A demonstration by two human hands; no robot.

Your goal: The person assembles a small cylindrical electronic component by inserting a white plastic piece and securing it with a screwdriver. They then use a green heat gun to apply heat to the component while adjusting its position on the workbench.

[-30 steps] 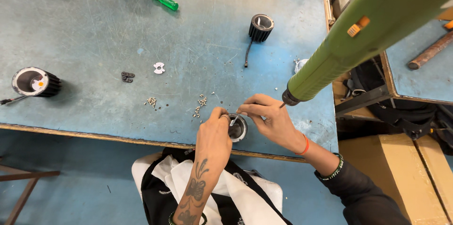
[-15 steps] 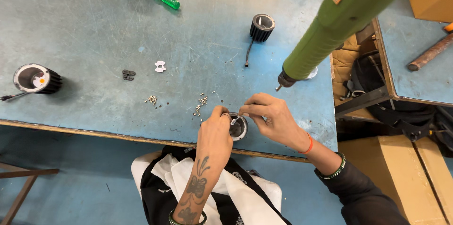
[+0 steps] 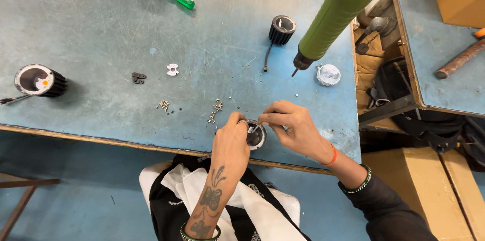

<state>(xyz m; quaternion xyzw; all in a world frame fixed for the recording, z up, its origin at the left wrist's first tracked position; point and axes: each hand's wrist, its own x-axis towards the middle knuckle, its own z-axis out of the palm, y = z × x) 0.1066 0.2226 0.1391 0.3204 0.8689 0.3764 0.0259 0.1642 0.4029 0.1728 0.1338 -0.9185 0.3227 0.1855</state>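
**Both hands on a small round housing at the bench's near edge**

Left hand wraps the left side of the round finned housing, fingers curled against its rim, holding it down on the blue workbench. Right hand comes in from the other side, thumb and forefinger pressed together on a small white part over the housing's open top. Can't tell if the part is seated.

Just left of the grip: two small piles of screws. Further left, a white plate and a dark bracket. Above the right hand hangs a green electric screwdriver, bit down, clear of both hands. A second black housing lies beyond it, a third far left.
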